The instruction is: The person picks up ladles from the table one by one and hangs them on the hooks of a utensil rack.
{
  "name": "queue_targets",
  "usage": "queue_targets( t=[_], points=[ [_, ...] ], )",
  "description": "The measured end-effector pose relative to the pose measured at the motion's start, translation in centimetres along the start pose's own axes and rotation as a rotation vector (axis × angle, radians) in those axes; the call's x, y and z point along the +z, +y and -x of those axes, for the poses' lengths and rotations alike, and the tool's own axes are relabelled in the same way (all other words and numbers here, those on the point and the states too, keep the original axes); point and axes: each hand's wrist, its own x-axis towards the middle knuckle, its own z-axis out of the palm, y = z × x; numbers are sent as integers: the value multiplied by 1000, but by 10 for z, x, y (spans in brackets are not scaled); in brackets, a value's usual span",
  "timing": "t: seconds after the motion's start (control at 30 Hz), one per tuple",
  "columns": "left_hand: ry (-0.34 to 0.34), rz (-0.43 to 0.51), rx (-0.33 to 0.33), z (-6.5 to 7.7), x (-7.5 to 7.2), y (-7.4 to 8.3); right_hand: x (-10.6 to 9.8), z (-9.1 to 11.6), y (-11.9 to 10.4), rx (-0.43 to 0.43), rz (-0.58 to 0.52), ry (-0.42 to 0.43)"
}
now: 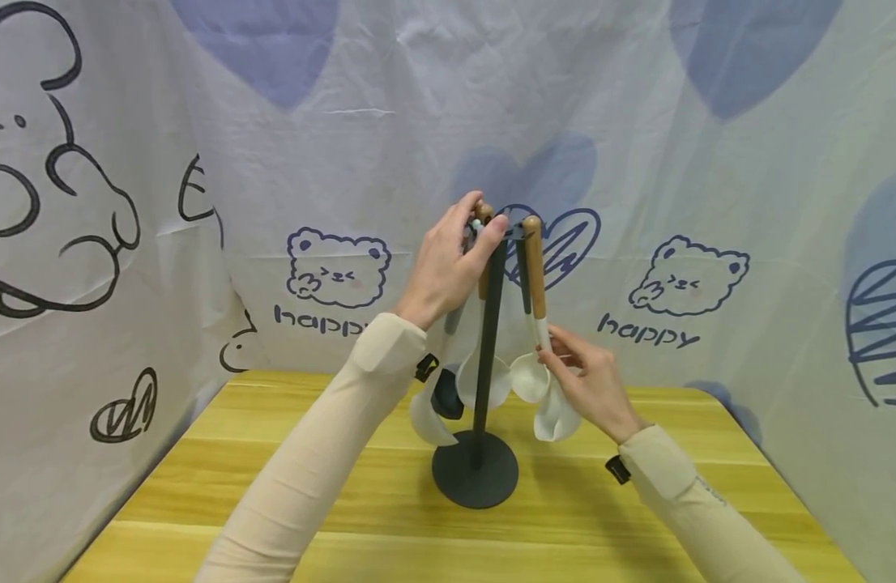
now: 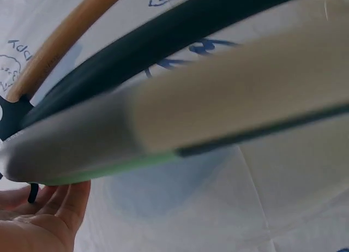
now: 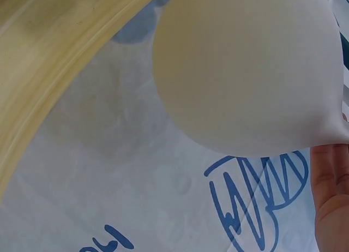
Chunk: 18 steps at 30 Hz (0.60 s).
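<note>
A black utensil stand [image 1: 486, 348] rises from a round base [image 1: 475, 486], with several utensils hanging around its top. My left hand [image 1: 451, 263] grips the top of the stand, thumb toward me, beside a wooden handle end. In the left wrist view, the fingers of that hand [image 2: 60, 214] are by a black hook, under a grey handle end [image 2: 71, 137]. My right hand [image 1: 590, 380] pinches the white neck of a wooden-handled ladle [image 1: 535, 275], whose handle end is up at the rack. Its rounded white head [image 3: 251, 72] fills much of the right wrist view.
Other hanging utensils include a white curved one [image 1: 428, 417], a dark one [image 1: 448, 395], a broad white one [image 1: 471, 380] and a white bowl-shaped one [image 1: 528, 376]. The stand is on a wood-grain table [image 1: 375, 486]. A printed cloth [image 1: 390, 162] hangs behind and at both sides.
</note>
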Motion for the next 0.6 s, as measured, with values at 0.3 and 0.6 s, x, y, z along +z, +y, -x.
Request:
queue_targets(
  t=[0.3,0.6],
  points=[
    [20,31,-9,6,2,-1,1,1,-2,3,1,7],
    [-10,19,-35,19,3,-7,2,3,-2,18,-8,23]
  ],
)
